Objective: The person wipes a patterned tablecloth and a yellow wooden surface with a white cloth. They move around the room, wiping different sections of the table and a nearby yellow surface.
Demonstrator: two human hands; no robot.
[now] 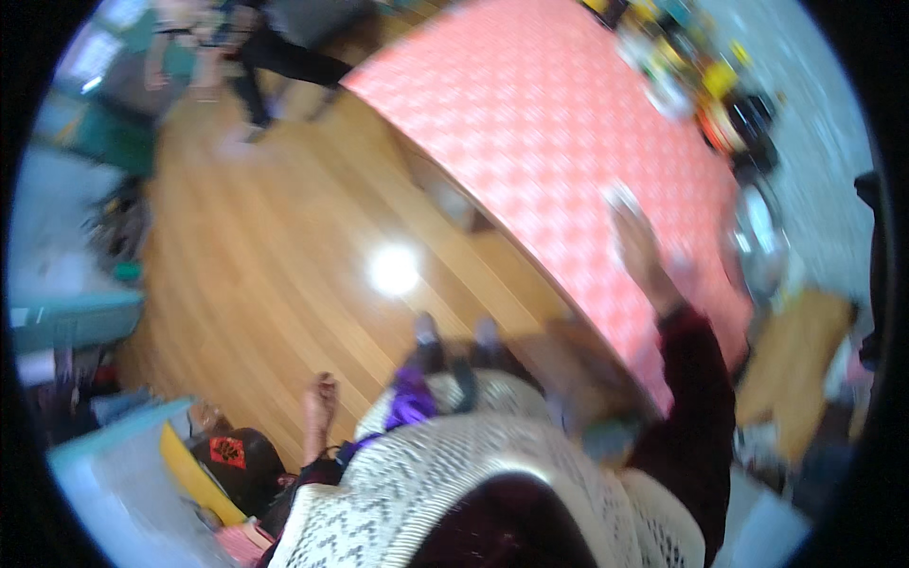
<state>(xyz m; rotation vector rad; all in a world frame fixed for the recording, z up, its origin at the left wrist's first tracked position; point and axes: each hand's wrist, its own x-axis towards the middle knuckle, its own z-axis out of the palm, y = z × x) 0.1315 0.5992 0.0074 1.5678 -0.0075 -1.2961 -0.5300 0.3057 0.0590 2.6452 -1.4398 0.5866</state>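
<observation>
My right hand [640, 248] reaches out over a table with a pink-and-white checked tablecloth [530, 123]. Under its fingertips is a small white thing [620, 198], blurred, perhaps a tissue or cloth, and the fingers seem closed on it. Down at my left side, above the wooden floor, hangs my left hand [320, 409]. Its fingers are loosely bent with dark gaps between them, and nothing shows in them. Motion blur hides the finer detail of both hands.
Several bottles and jars [701, 85] line the table's far right edge, with a clear round lid or bowl [757, 237] nearer. A person [275, 57] is at the far left. By my left stands a dark round pot [237, 459] with a red label.
</observation>
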